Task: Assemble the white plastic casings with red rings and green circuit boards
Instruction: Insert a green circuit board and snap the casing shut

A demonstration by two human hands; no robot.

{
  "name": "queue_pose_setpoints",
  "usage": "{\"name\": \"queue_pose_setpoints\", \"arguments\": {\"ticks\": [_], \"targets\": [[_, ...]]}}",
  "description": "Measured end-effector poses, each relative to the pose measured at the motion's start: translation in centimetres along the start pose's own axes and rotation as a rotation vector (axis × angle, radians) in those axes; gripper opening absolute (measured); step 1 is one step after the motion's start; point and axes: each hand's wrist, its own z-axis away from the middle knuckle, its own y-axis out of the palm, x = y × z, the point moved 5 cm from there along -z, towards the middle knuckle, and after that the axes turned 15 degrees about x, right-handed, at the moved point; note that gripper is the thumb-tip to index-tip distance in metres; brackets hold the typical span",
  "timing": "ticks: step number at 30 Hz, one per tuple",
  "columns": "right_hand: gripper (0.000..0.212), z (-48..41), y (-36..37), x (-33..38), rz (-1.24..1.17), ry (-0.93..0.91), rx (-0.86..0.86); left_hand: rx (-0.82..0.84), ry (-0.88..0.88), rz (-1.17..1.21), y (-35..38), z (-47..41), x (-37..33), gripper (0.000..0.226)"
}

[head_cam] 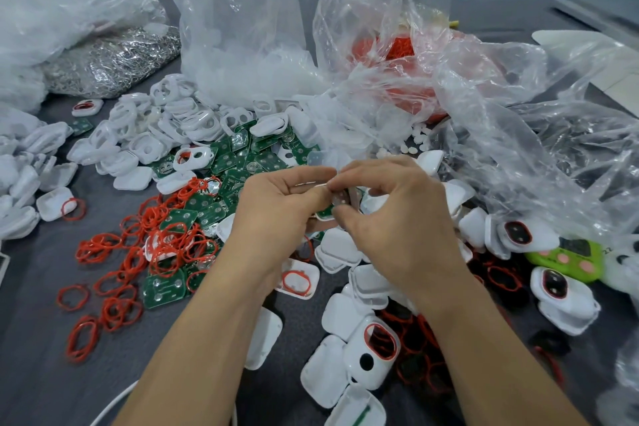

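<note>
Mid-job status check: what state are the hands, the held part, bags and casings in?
Left hand: pinching the green circuit board.
Right hand: pinching the same board.
Green circuit board: between both hands, mostly hidden.
Red-ring bag: slumped, crumpled.
Front casing: red ring fitted round its window.
Loose red rings: scattered, unfitted.

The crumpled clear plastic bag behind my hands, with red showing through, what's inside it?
Through the crumpled clear plastic bag a heap of thin red rings shows. The folded film blurs the lower part, so anything else in there cannot be seen.
</note>
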Motion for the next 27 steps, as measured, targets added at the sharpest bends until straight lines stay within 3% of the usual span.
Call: {"name": "queue_pose_setpoints", "arguments": {"ticks": [6,11,15,27], "targets": [[0.018,0.1,-0.1,-1.1,-0.148,0.093,0.003,0.108,-0.078,0.021,-0.3,0.0,0.5,0.023],[0.013,-0.2,-1.2,-1.8,-0.38,0.133,-0.088,0.275,-0.002,0.152,0.7,0.1,0.2,0.053],[0.015,-0.2,-0.9,-2.2,-0.556,0.173,-0.077,0.206,0.057,0.144,0.9,0.1,0.0,0.042],[0.013,0.0,-1.7,-1.6,-0.624,0.092,-0.123,0.243,0.038,0.227,0.6,-0.3,0.1,0.043]]}}
